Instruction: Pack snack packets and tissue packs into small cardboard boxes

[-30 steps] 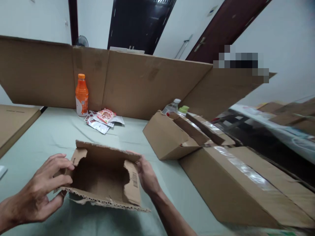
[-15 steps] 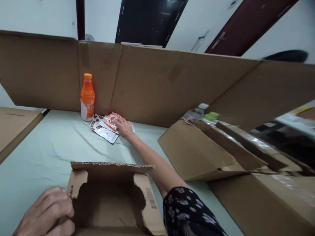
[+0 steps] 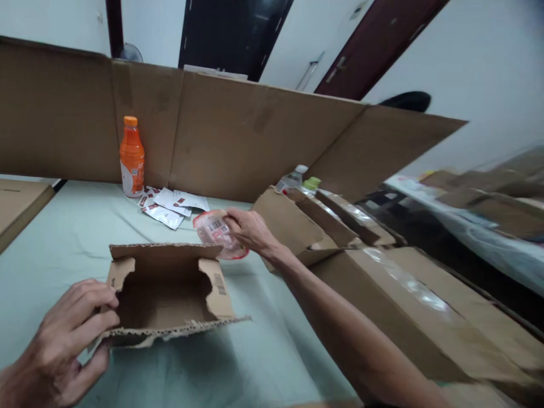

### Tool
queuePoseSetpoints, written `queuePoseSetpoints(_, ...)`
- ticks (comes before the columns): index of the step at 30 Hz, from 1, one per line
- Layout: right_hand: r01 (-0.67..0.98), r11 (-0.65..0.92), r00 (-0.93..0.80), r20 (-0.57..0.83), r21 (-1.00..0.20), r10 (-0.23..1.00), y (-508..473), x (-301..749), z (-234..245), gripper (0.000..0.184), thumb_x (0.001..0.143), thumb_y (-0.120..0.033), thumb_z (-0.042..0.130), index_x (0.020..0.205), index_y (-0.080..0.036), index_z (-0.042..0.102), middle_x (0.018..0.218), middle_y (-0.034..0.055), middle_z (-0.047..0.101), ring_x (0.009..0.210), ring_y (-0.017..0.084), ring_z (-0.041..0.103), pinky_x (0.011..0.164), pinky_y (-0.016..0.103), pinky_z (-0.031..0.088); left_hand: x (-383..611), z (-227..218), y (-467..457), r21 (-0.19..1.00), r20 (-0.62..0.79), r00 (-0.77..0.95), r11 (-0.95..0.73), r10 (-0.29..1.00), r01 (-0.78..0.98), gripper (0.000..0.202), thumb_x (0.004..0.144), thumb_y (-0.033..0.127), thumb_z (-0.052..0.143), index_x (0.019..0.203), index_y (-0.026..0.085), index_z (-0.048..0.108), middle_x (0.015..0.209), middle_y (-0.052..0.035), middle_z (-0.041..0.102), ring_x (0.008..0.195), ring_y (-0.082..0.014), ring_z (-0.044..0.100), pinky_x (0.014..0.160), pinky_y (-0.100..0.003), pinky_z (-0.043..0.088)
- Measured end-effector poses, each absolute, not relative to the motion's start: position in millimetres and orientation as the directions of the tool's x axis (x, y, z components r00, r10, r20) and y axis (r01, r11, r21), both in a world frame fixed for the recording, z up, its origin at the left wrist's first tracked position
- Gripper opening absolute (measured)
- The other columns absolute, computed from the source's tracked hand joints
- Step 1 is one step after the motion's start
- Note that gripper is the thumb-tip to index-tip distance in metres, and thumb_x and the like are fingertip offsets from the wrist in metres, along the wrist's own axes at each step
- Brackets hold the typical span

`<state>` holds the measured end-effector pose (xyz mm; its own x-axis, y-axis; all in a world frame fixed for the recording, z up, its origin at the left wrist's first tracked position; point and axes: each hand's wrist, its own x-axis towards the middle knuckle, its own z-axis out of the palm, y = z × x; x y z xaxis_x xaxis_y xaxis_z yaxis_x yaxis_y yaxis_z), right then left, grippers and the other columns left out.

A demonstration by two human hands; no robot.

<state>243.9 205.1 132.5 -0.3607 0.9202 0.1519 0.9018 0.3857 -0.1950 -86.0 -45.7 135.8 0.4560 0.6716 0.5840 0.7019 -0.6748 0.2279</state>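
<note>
An open cardboard box (image 3: 219, 288) with torn, jagged flaps sits on the green cloth in the lower left; no contents show inside it. My left hand (image 3: 74, 334) grips its left edge, fingers over the rim and thumb below. To the right of the box's back flap, my right hand (image 3: 249, 229) holds a clear, red-edged plastic packet (image 3: 219, 229) with a barcode label, raised off the cloth. Several silver-white sachets (image 3: 170, 204) lie in a loose pile behind the box. Beside them stands an orange drink bottle (image 3: 132, 158) with an orange cap.
A tall cardboard panel (image 3: 238, 130) borders the back of the cloth. At right, an open carton (image 3: 293, 226) holds a clear bottle (image 3: 291, 180) and something with a green cap (image 3: 311, 183). A larger taped carton (image 3: 382, 300) stands nearer. Another flat carton (image 3: 21, 207) lies at far left.
My right hand has lifted the red-edged packet off the sachets and brought it nearer and to the right. The view has turned right. My left hand stays on the box.
</note>
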Motion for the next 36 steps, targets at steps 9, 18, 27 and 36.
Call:
queuePoseSetpoints(9, 0.863, 0.404, -0.463, -0.154, -0.304, 0.873, 117, 287, 102, 0.033, 0.089, -0.032, 0.066, 0.12, -0.021, 0.07, 0.092, 0.0048, 0.078, 0.079, 0.02, 0.068, 0.064, 0.024, 0.038, -80, 145, -48, 0.21, 0.554, 0.45, -0.64, 0.701, 0.739, 0.024, 0.086, 0.005, 0.057, 0.102, 0.021, 0.063, 0.122, -0.0094, 0.064, 0.119, -0.0296, 0.061, 0.103, -0.05, 0.049)
queuePoseSetpoints(18, 0.853, 0.334, -0.35, 0.035, -0.402, 0.936, 105, 306, 119, 0.015, 0.084, -0.021, 0.058, 0.091, -0.021, 0.07, 0.077, 0.0034, 0.073, 0.069, 0.019, 0.063, 0.061, 0.026, 0.042, -81, 184, -44, 0.07, 0.375, 0.661, -0.731, 0.65, 0.679, 0.021, 0.085, 0.012, 0.056, 0.096, 0.023, 0.071, 0.122, -0.006, 0.074, 0.138, -0.0321, 0.055, 0.125, -0.06, 0.027)
queuePoseSetpoints(27, 0.199, 0.552, -0.116, 0.54, -0.81, 0.834, 63, 257, 203, 0.025, 0.083, -0.044, 0.075, 0.096, -0.024, 0.066, 0.09, 0.0019, 0.072, 0.076, 0.019, 0.066, 0.068, 0.033, 0.055, -65, 184, -23, -0.024, 0.228, 0.663, -0.677, 0.713, 0.736, 0.006, 0.069, 0.017, 0.068, 0.072, 0.022, 0.068, 0.085, -0.0083, 0.075, 0.131, -0.0389, 0.057, 0.125, -0.07, 0.018)
queuePoseSetpoints(36, 0.609, 0.773, -0.791, -0.204, -0.178, 0.576, 74, 160, 198, 0.008, 0.084, -0.012, 0.065, 0.08, -0.019, 0.066, 0.072, 0.0015, 0.067, 0.063, 0.013, 0.052, 0.057, 0.027, 0.025, -62, 178, -42, -0.17, 0.263, 0.549, -0.522, 0.793, 0.836, 0.012, 0.071, 0.02, 0.072, 0.082, 0.017, 0.069, 0.093, -0.0158, 0.076, 0.12, -0.0427, 0.063, 0.121, -0.073, 0.025)
